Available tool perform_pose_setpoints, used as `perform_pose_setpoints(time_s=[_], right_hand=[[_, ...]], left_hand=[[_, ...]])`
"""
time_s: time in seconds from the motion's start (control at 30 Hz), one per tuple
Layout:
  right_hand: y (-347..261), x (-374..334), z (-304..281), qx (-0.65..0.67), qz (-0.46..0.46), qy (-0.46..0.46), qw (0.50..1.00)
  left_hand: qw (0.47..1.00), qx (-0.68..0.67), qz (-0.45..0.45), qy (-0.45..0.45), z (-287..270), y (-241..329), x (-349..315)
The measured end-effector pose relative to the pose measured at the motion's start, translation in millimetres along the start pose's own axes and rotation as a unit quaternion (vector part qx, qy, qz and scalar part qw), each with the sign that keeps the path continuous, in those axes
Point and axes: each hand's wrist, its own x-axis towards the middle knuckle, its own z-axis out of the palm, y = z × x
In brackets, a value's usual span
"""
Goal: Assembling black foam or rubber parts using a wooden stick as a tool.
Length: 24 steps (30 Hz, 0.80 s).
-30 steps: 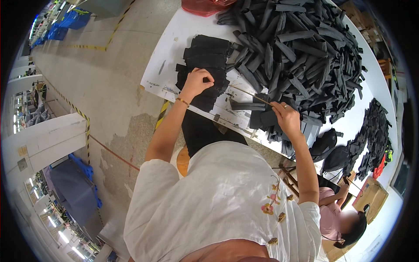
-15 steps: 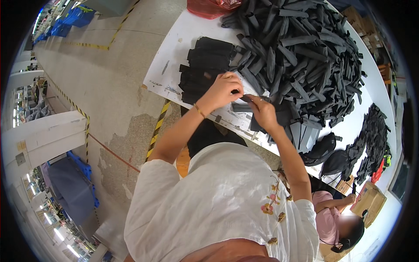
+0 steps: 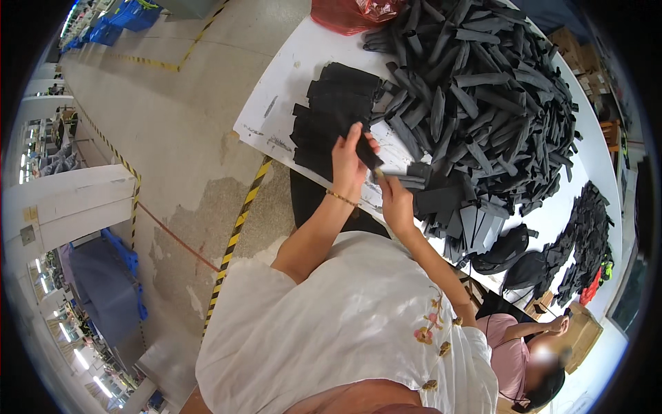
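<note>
Head view shows a narrow black strip (image 3: 370, 152).

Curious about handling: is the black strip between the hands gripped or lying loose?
Gripped: the left hand holds the black strip between thumb and fingers.

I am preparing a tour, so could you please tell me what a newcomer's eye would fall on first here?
Probably the big heap of dark grey tube-shaped pieces on the white table, upper right in the picture. Nearer the wearer, the left hand holds a black fabric strip, with the right hand at its lower end. A red plastic bag stands out at the picture's top edge.
</note>
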Motion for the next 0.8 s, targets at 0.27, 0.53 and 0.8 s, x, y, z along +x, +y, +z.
perform_pose_setpoints(time_s=[0.27,0.53,0.8], right_hand=[[48.5,-81.3,-60.9,-0.024,0.016,-0.070,0.997],[-2.2,-29.7,-74.4,-0.070,-0.042,-0.006,0.997],[8.7,-23.0,-64.7,-0.082,-0.069,0.005,0.994]], left_hand=[[0.966,0.075,0.245,0.017,29.1,120.1,60.5],[0.993,-0.009,0.118,0.024,22.1,69.7,64.8],[0.996,-0.016,0.079,0.029,15.9,43.4,60.7]])
